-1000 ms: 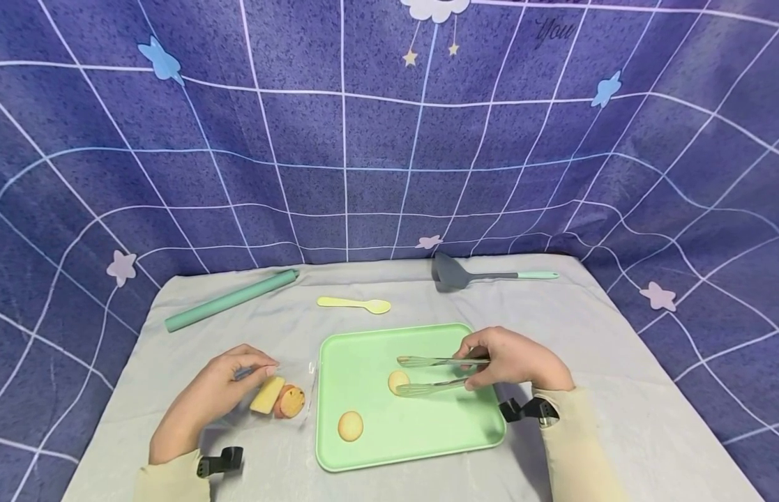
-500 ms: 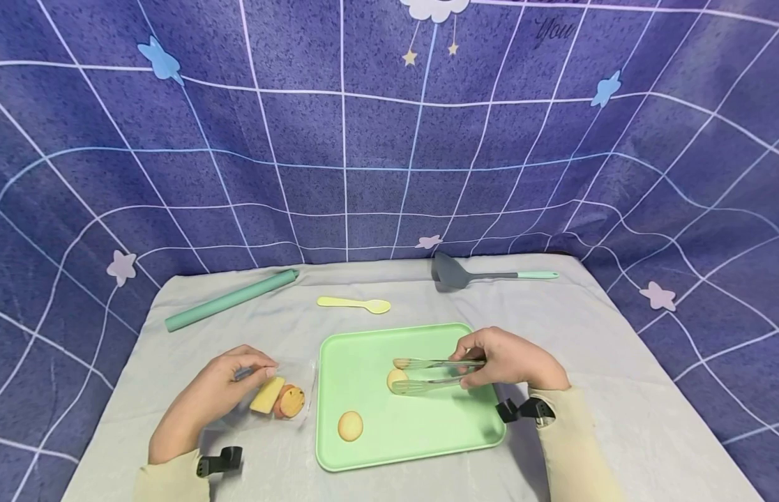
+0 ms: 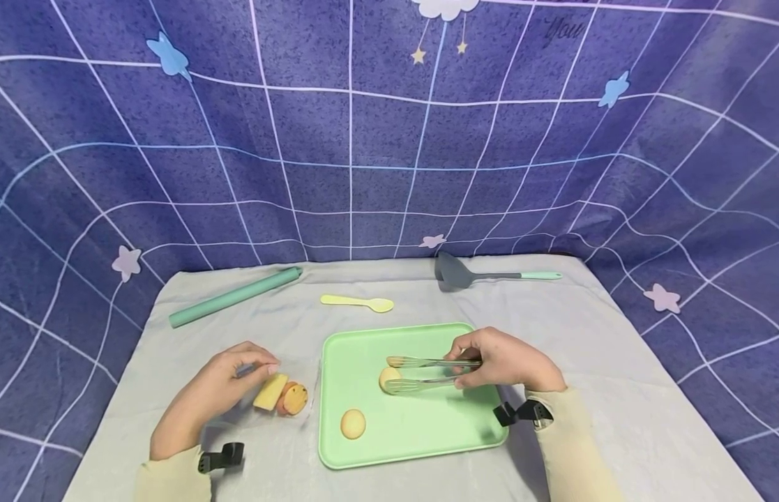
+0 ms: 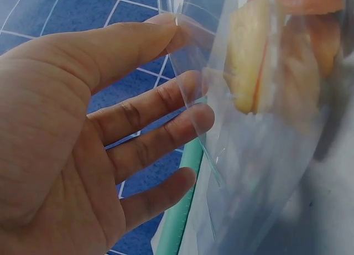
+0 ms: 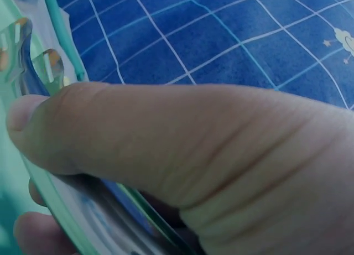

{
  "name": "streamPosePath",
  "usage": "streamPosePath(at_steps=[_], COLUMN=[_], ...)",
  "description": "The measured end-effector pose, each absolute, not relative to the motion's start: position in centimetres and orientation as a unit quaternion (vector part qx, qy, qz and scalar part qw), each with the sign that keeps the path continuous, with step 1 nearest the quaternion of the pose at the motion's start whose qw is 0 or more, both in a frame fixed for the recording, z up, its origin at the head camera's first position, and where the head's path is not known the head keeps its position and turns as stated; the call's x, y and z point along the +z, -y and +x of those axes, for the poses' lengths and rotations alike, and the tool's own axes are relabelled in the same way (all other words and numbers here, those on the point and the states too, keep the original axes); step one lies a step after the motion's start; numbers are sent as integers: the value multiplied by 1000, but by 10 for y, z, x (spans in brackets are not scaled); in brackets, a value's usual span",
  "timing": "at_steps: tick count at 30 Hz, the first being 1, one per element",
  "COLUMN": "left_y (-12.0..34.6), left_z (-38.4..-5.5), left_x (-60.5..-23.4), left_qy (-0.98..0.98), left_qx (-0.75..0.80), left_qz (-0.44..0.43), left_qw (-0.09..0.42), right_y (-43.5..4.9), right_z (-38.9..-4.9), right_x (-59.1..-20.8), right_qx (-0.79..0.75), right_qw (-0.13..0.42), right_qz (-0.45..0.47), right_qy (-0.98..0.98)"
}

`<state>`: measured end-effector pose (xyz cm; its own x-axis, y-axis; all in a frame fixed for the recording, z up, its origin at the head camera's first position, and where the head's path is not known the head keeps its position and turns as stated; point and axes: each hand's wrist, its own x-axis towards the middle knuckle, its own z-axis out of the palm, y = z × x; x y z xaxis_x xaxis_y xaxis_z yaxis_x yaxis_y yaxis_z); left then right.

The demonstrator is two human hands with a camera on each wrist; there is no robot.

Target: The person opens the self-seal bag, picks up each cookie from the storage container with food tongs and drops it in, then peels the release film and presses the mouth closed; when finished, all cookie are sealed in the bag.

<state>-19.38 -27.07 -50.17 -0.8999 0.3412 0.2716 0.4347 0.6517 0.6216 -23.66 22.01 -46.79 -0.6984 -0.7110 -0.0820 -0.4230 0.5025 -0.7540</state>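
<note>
My left hand (image 3: 222, 387) pinches the top edge of a clear plastic bag (image 4: 260, 166) between thumb and forefinger, the other fingers loosely extended. In the bag are a yellow piece (image 3: 271, 392) and round biscuits (image 3: 295, 399), one with dark specks. My right hand (image 3: 498, 359) grips metal tongs (image 3: 420, 382) over the green tray (image 3: 427, 446), its thumb on one arm. The tongs' arms stand apart, their tips around a round biscuit (image 3: 389, 378), the nearer tip overlapping it. A second biscuit (image 3: 353, 424) lies near the tray's front left corner.
Behind the tray lie a yellow spoon (image 3: 358, 302), a green rolling pin (image 3: 235, 298) at the left and a grey spatula (image 3: 455, 270) with a mint handle at the right. A blue gridded curtain (image 3: 389, 139) hangs behind the cloth-covered table (image 3: 615, 390).
My right hand and the tongs have shifted slightly left, and the biscuit at their tips has slid left along with them. The left hand stays by the bag. The head view has moved a little.
</note>
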Motion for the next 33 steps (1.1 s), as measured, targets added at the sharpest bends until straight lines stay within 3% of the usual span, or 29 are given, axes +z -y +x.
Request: streamPosePath(at_steps=[19, 33], left_y=[276, 282], left_z=[-196, -194], left_x=[-501, -501], left_qy=[906, 903], left_qx=[-365, -376], left_qz=[-208, -202], left_qw=[55, 56], right_y=[-118, -70], right_z=[-253, -259], right_x=[-468, -473], right_qx=[-367, -363], right_qw=[176, 179], right_qz=[-448, -453], right_qy=[-796, -794])
